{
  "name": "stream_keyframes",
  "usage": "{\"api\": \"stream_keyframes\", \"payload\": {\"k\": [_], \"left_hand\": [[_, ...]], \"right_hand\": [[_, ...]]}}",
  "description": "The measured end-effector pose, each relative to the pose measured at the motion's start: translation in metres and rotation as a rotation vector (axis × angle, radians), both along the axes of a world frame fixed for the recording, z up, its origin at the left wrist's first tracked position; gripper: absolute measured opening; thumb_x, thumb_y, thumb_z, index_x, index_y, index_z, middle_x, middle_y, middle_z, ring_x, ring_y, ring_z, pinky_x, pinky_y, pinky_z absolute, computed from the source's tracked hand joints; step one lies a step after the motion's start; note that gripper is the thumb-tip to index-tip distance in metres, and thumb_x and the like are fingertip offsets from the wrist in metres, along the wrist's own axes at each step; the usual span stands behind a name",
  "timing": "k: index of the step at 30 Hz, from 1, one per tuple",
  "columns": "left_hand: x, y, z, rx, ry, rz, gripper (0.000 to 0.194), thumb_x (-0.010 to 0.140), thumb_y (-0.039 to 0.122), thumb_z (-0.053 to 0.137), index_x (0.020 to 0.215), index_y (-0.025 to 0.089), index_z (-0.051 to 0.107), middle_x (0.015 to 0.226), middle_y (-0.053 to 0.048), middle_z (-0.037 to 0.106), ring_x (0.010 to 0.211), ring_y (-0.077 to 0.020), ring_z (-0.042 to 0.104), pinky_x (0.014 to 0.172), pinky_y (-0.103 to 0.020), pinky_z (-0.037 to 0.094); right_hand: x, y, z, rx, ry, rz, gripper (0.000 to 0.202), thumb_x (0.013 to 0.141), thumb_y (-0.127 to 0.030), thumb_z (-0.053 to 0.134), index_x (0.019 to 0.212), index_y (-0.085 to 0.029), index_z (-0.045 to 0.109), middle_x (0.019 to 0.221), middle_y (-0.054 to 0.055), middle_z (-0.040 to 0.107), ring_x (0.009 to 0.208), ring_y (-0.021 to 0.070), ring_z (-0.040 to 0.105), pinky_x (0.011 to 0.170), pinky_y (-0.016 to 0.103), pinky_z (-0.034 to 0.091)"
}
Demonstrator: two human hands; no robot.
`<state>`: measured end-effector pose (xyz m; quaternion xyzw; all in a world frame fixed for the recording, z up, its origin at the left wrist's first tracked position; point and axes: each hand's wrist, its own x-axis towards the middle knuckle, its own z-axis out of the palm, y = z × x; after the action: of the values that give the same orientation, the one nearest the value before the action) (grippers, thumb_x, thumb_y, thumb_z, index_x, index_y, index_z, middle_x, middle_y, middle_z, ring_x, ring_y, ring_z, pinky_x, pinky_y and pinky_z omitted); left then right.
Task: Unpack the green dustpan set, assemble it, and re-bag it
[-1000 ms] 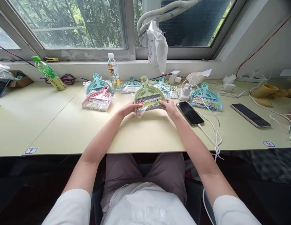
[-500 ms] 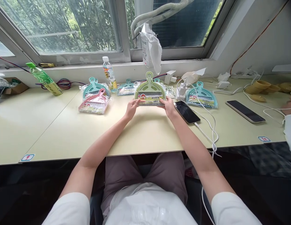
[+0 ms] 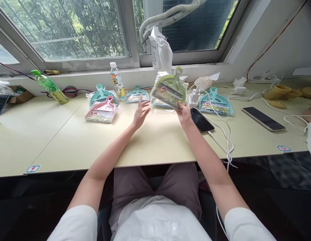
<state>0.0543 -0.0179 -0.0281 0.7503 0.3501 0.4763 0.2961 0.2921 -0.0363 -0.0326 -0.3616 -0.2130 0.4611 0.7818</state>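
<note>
A green dustpan and brush set (image 3: 169, 90) in clear wrap is tilted in the air, its lower right corner gripped by my right hand (image 3: 184, 113). My left hand (image 3: 141, 113) is off the set, fingers spread and empty. Behind the raised set lies another wrapped set (image 3: 162, 103), partly hidden. A small teal set (image 3: 137, 95) rests beyond my left hand. Further left, a pink set (image 3: 102, 111) overlaps a teal set (image 3: 101, 93). On the right stands a larger teal set (image 3: 213, 102).
A black phone (image 3: 202, 121) with white cables (image 3: 228, 144) lies right of my right hand; another phone (image 3: 263, 119) is further right. A clear bottle (image 3: 117, 80) and a green bottle (image 3: 50, 87) are at the back. Another person's hand (image 3: 310, 113) shows at the right edge.
My left hand has let go of the green set and opened. The set, now held only by my right hand, has tilted and turned, showing the wrapped set behind it.
</note>
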Motion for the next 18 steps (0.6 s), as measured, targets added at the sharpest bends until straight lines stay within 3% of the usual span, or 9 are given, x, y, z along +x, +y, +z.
{"api": "stream_keyframes", "payload": {"k": [2,4,7,10,13,16,18], "left_hand": [[0.001,0.007,-0.008,0.050,0.286,0.057,0.081,0.080,0.049,0.069,0.150,0.029,0.032,0.154,-0.012,0.037,0.143,-0.0313,0.033,0.113,-0.048,0.036],[0.004,0.017,-0.017,0.031,0.499,0.116,0.082,0.076,0.042,0.075,0.147,0.028,0.037,0.159,-0.013,0.026,0.148,-0.0339,0.022,0.116,-0.050,0.030],[0.012,0.038,-0.024,0.086,0.630,0.125,0.058,0.082,0.035,0.068,0.137,0.028,0.052,0.159,-0.011,0.024,0.147,-0.0330,0.026,0.115,-0.049,0.033],[0.018,0.062,-0.021,0.273,0.698,0.100,0.035,0.086,0.022,0.060,0.121,0.022,0.065,0.158,-0.010,0.028,0.147,-0.0305,0.026,0.118,-0.048,0.029],[0.019,0.082,-0.012,0.476,0.817,-0.100,0.024,0.089,0.020,0.054,0.107,0.017,0.070,0.156,-0.013,0.033,0.148,-0.0279,0.025,0.120,-0.046,0.026],[0.010,0.093,-0.002,0.650,0.934,-0.330,0.037,0.092,0.026,0.051,0.125,0.016,0.063,0.157,-0.013,0.031,0.148,-0.0242,0.024,0.120,-0.042,0.025],[0.001,0.097,0.006,0.724,0.995,-0.379,0.048,0.092,0.023,0.047,0.140,0.018,0.051,0.159,-0.011,0.028,0.149,-0.0223,0.023,0.122,-0.042,0.020]], "right_hand": [[0.016,0.002,-0.002,-0.017,0.128,-0.071,0.015,0.079,-0.006,0.062,0.082,-0.019,0.057,0.076,-0.005,0.068,0.075,0.0093,0.067,0.076,0.024,0.061],[0.028,0.003,-0.004,-0.045,0.216,-0.109,0.017,0.080,-0.002,0.058,0.080,-0.019,0.056,0.072,-0.006,0.066,0.072,0.0083,0.067,0.077,0.023,0.060],[0.033,0.001,-0.005,-0.066,0.263,-0.119,0.020,0.078,0.002,0.057,0.080,-0.019,0.056,0.069,-0.006,0.065,0.069,0.0088,0.066,0.076,0.025,0.061],[0.028,-0.001,-0.004,-0.071,0.235,-0.095,0.022,0.076,0.003,0.060,0.081,-0.019,0.056,0.068,-0.007,0.066,0.068,0.0092,0.067,0.072,0.024,0.062],[0.025,-0.002,-0.003,-0.059,0.201,-0.066,0.021,0.077,0.002,0.061,0.081,-0.018,0.057,0.069,-0.006,0.067,0.068,0.0096,0.068,0.069,0.023,0.062],[0.025,-0.001,-0.004,-0.086,0.222,-0.052,0.020,0.078,0.003,0.058,0.081,-0.017,0.058,0.070,-0.004,0.068,0.068,0.0097,0.068,0.069,0.023,0.062],[0.026,0.001,-0.005,-0.107,0.223,-0.048,0.021,0.078,0.003,0.059,0.080,-0.017,0.058,0.072,-0.004,0.069,0.069,0.0099,0.068,0.072,0.024,0.062]]}}
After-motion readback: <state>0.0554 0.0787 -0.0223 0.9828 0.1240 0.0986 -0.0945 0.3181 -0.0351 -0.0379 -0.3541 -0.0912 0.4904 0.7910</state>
